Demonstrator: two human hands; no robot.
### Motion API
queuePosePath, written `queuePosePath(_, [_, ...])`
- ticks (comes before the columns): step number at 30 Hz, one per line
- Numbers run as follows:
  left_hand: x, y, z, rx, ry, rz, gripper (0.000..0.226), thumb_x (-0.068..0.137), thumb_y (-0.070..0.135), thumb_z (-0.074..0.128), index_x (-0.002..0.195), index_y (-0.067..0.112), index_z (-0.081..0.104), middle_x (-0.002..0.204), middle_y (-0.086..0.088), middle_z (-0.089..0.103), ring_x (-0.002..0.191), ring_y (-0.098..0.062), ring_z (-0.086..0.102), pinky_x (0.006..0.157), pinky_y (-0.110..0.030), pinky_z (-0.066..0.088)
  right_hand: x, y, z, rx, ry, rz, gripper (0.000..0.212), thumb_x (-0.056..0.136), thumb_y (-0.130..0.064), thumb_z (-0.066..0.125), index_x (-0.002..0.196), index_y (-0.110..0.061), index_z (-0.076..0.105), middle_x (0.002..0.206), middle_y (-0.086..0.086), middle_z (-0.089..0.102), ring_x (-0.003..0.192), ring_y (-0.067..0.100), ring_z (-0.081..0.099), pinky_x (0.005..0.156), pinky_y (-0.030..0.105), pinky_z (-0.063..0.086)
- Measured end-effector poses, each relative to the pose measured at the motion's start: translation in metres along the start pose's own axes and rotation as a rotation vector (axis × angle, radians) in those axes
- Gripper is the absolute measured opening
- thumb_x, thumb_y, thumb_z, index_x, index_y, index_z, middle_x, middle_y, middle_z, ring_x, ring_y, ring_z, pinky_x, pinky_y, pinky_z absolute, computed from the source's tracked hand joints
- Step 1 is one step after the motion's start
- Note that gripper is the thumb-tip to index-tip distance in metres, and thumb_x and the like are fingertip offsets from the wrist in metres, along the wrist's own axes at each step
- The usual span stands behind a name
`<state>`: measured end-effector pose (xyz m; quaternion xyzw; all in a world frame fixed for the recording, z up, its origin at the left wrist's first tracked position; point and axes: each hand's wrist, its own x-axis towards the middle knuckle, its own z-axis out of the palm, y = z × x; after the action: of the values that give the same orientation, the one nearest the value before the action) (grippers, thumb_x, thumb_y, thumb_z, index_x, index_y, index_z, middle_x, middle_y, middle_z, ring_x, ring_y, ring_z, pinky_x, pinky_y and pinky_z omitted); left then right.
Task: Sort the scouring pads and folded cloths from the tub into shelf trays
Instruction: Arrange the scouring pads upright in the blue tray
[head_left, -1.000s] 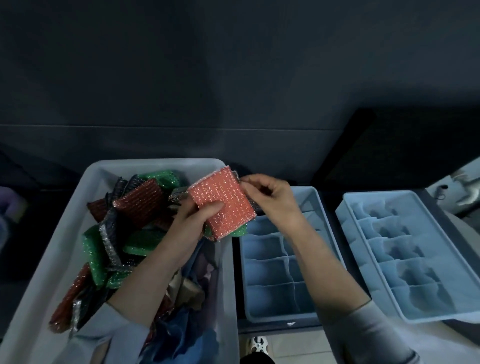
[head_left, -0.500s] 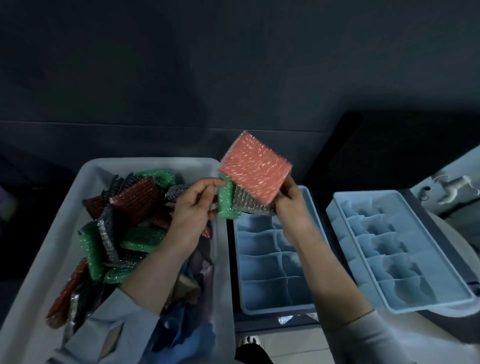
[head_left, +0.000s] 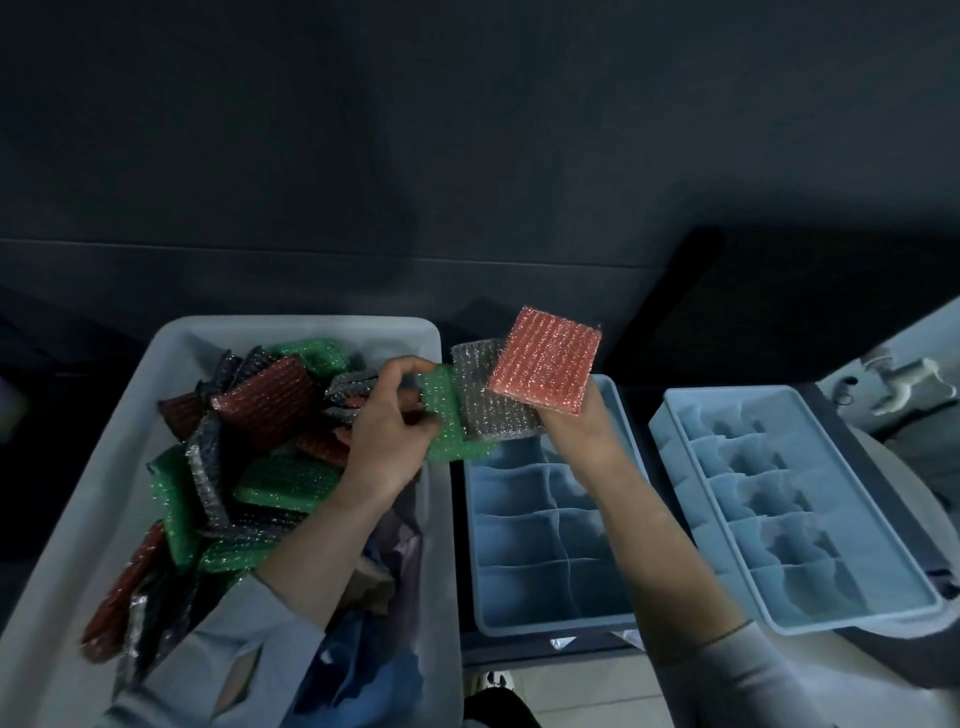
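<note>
A grey tub (head_left: 72, 519) at the left is filled with several green, red and silver scouring pads (head_left: 270, 483), with folded cloths (head_left: 363, 660) at its near end. My left hand (head_left: 389, 431) pinches a green pad (head_left: 441, 415) over the tub's right rim. My right hand (head_left: 576, 426) holds a pink-red pad (head_left: 545, 358) fanned above a silver pad (head_left: 483, 395), over the far end of a blue divided tray (head_left: 519, 519). The green, silver and pink-red pads overlap between the two hands.
A second blue divided tray (head_left: 779, 499) lies to the right, tilted on a dark shelf edge. A dark wall runs behind the tub and trays. A white fitting (head_left: 904, 379) shows at the far right. A shoe (head_left: 493, 680) shows on the pale floor below.
The pink-red pad went from my left hand into my right, rose and shifted right. The silver and green pads beneath it are now spread apart, with my left hand pinching the green one.
</note>
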<state>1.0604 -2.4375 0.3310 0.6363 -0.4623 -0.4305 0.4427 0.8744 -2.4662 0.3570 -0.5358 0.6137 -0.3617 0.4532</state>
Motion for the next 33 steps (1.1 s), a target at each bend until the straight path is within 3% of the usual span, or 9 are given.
queuePosePath(3, [0.0,-0.003,-0.004,0.07,0.03,0.04,0.045,0.09,-0.004,0.057,0.099,0.039,0.067,0.089,0.011,0.065,0.051,-0.01,0.047,0.048,-0.027,0.042,-0.002,0.001,-0.009,0.009,0.081,-0.046,0.006,0.094,-0.014,0.06,0.091,-0.017,0.063,0.085,-0.008,0.066,0.078,0.003,0.058,0.068,0.02,0.046])
queuePosePath(5, [0.001,0.002,-0.006,0.053,0.046,0.047,0.035,0.095,0.003,0.055,0.104,0.034,0.069,0.078,0.01,0.062,0.043,-0.005,0.039,0.051,-0.027,0.039,-0.001,0.004,-0.016,0.005,0.136,-0.061,0.022,0.09,-0.002,0.062,0.08,-0.021,0.059,0.077,-0.009,0.063,0.071,0.003,0.057,0.066,0.021,0.048])
queuePosePath(7, [-0.002,0.012,-0.006,0.046,0.019,0.059,0.019,0.098,0.025,0.056,0.111,0.027,0.07,0.088,0.016,0.064,0.063,0.01,0.051,0.071,-0.023,0.045,0.001,0.006,-0.017,-0.125,0.157,-0.119,0.022,0.087,0.004,0.061,0.077,-0.016,0.059,0.073,-0.009,0.062,0.066,0.005,0.057,0.063,0.025,0.048])
queuePosePath(11, [-0.008,0.03,0.01,0.148,-0.184,0.053,0.057,0.074,0.066,0.06,0.113,0.025,0.068,0.105,0.015,0.066,0.096,0.002,0.06,0.086,-0.02,0.045,0.004,0.006,0.003,-0.567,0.203,-0.444,0.007,0.081,-0.003,0.068,0.079,-0.004,0.062,0.071,0.007,0.067,0.061,0.024,0.061,0.056,0.032,0.045])
queuePosePath(18, [0.004,0.02,0.006,-0.14,-0.058,-0.04,0.016,0.077,0.027,0.08,0.087,0.017,0.073,0.082,0.009,0.076,0.075,-0.001,0.07,0.067,-0.008,0.049,0.011,0.01,-0.002,-0.54,0.278,-0.489,0.014,0.084,-0.011,0.07,0.096,-0.011,0.063,0.081,0.0,0.069,0.068,0.018,0.061,0.062,0.03,0.048])
queuePosePath(21, [0.006,0.015,-0.008,-0.231,0.061,-0.044,0.018,0.077,0.024,0.081,0.088,0.013,0.072,0.084,0.006,0.076,0.078,-0.006,0.072,0.068,-0.013,0.051,0.021,0.022,-0.029,-0.393,0.332,-0.388,0.016,0.085,-0.019,0.074,0.099,-0.016,0.066,0.081,-0.01,0.064,0.074,0.003,0.056,0.068,0.017,0.043])
queuePosePath(26, [0.007,0.013,-0.027,-0.136,0.189,-0.04,0.022,0.079,0.025,0.079,0.084,0.018,0.058,0.087,0.006,0.068,0.077,-0.005,0.062,0.067,-0.013,0.041,0.03,0.047,-0.029,-0.467,0.159,-0.36,0.019,0.083,-0.016,0.076,0.102,-0.018,0.073,0.08,-0.017,0.064,0.077,-0.002,0.057,0.071,0.002,0.038])
queuePosePath(29, [0.005,0.007,-0.031,-0.131,0.209,0.004,0.025,0.08,0.022,0.078,0.092,0.026,0.057,0.096,0.004,0.062,0.088,-0.009,0.06,0.074,-0.01,0.046,0.039,0.056,-0.01,-0.558,0.166,-0.478,0.021,0.079,-0.013,0.079,0.099,-0.017,0.075,0.088,-0.003,0.072,0.079,0.012,0.065,0.074,0.023,0.051])
queuePosePath(33, [0.002,0.001,-0.036,-0.105,0.191,0.012,0.03,0.081,0.025,0.077,0.099,0.037,0.057,0.111,0.001,0.06,0.105,-0.017,0.061,0.089,-0.03,0.052,0.057,0.075,0.017,-0.793,0.074,-0.628,0.022,0.07,-0.002,0.078,0.089,-0.013,0.076,0.087,0.005,0.073,0.083,0.03,0.066,0.068,0.034,0.057])
